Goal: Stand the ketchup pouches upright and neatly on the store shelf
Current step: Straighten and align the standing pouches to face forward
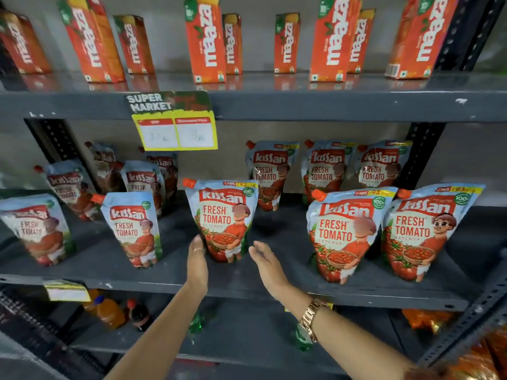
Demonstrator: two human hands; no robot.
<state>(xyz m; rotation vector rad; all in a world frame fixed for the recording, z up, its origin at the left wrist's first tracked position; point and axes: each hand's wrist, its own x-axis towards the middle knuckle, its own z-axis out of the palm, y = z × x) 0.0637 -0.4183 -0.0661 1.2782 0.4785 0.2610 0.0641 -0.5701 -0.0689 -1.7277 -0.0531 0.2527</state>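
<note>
Several blue-and-red Kissan ketchup pouches stand on the dark grey middle shelf (247,281). The centre front pouch (223,218) stands upright between my hands. My left hand (197,260) is flat with its fingertips touching the pouch's lower left side. My right hand (264,257) is open, palm inward, a short gap from the pouch's lower right side. Two front pouches (345,231) (424,229) stand at the right and lean slightly. At the left, one pouch (131,229) stands and another (35,229) leans. More pouches (270,171) line the back row.
Orange Maaza juice cartons (204,39) stand on the shelf above. A yellow price tag (175,131) hangs from the upper shelf's edge. Bottles (109,311) lie on the shelf below. Black perforated uprights (424,152) frame the right side.
</note>
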